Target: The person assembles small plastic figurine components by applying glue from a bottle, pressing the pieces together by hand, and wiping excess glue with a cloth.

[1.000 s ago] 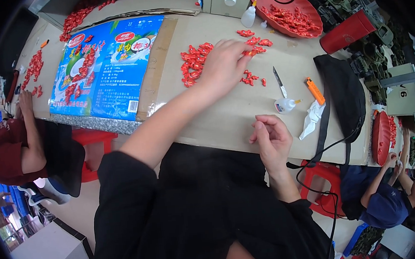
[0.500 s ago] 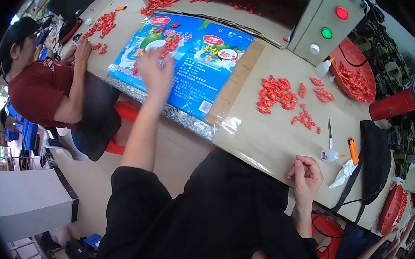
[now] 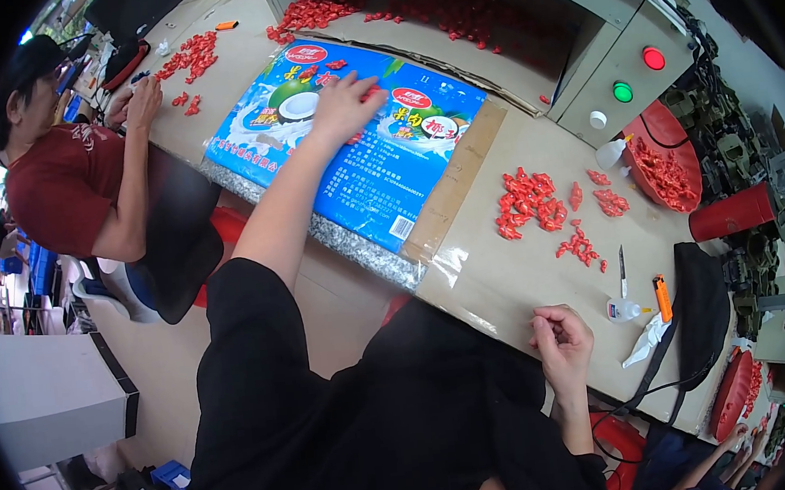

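Observation:
My left hand point(image 3: 350, 109) reaches across a blue printed cardboard sheet point(image 3: 360, 192) with its fingers spread and pointing down. Small red pieces point(image 3: 357, 139) lie beside and partly under that hand; a few more red pieces point(image 3: 307, 72) sit near the sheet's far left part. Whatever is directly beneath the palm is hidden. At the table's front edge rests my right hand point(image 3: 564, 342), its fingers loosely curled and the thumb against them, with nothing visible in it. Beyond it are several piles of red pieces point(image 3: 531, 200) on the table.
To the right are a glue bottle point(image 3: 620, 309), a thin blade point(image 3: 622, 267), an orange cutter point(image 3: 663, 298) and a black bag point(image 3: 702, 302). Behind them stand another bottle point(image 3: 610, 153) and a red basin point(image 3: 670, 160). A machine point(image 3: 615, 67) borders the back; a co-worker point(image 3: 70, 189) sits left.
My left hand has moved right across the blue sheet, from the sheet's left middle toward its centre. My right hand stays curled at the table edge. The view has shifted slightly.

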A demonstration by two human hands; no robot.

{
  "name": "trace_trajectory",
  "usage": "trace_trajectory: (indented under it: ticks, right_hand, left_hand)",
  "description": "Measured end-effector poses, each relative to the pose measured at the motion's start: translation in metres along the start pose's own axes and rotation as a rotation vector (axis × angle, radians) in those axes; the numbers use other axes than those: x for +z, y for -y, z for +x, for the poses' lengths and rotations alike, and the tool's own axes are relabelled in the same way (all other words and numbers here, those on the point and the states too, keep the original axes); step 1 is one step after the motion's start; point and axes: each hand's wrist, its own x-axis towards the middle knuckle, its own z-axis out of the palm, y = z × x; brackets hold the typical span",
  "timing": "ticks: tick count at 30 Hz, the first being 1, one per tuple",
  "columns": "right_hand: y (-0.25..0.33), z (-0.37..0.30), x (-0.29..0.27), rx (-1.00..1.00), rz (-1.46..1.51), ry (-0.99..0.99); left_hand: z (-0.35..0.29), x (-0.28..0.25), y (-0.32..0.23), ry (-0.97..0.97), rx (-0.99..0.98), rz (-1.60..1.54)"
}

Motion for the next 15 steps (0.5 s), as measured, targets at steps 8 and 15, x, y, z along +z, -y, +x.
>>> trace_trajectory:
  ticks: [8, 15]
  right_hand:
    - [-0.003, 0.007, -0.002, 0.067, 0.040, -0.006]
    - [-0.006, 0.022, 0.003, 0.080, 0.041, 0.017]
  left_hand:
    - [-0.020, 0.019, -0.138, 0.040, 0.120, -0.162]
    - [-0.041, 0.011, -0.186, -0.033, 0.386, -0.551]
